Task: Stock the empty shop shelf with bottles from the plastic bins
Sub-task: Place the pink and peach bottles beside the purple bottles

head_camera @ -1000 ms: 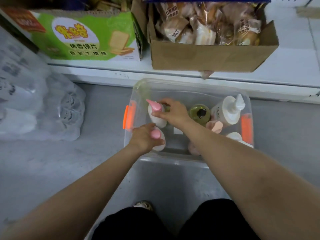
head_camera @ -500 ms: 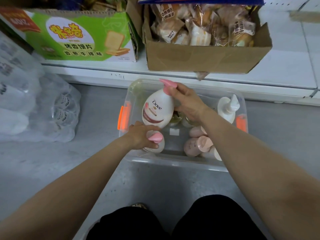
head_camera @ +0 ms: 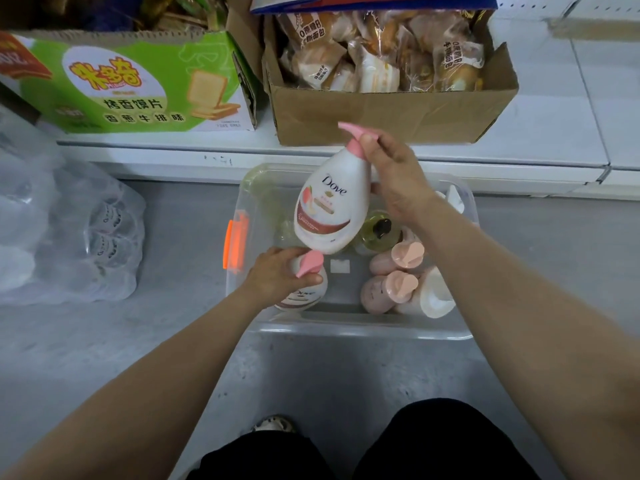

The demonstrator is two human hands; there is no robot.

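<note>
Your right hand (head_camera: pixel 394 178) grips 1 Dove bottle (head_camera: pixel 329 209) by its pink pump neck, held above the clear bin (head_camera: pixel 363 328) — your left hand (head_camera: pixel 277 275) clasps a 2nd bottle (head_camera: pixel 306 296) inside its near-left corner.

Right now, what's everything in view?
raised Dove bottle: one, white, pink pump, above the bin.
near Dove bottle: one, white, pink pump, bin's near-left corner.
pink bottles: two, peach caps, lying at bin's right.
olive bottle: one, black cap, bin's middle.
white bottles: at least two, bin's right side.
bin: one, clear, orange latch, on floor.
shelf: one, white, behind bin.
green carton: one, shelf left.
brown box: one, wrapped bread inside, on shelf.
wrapped pack: one, clear, floor left.
left grip: holds near Dove bottle.
right grip: holds raised Dove bottle by its pump.
</note>
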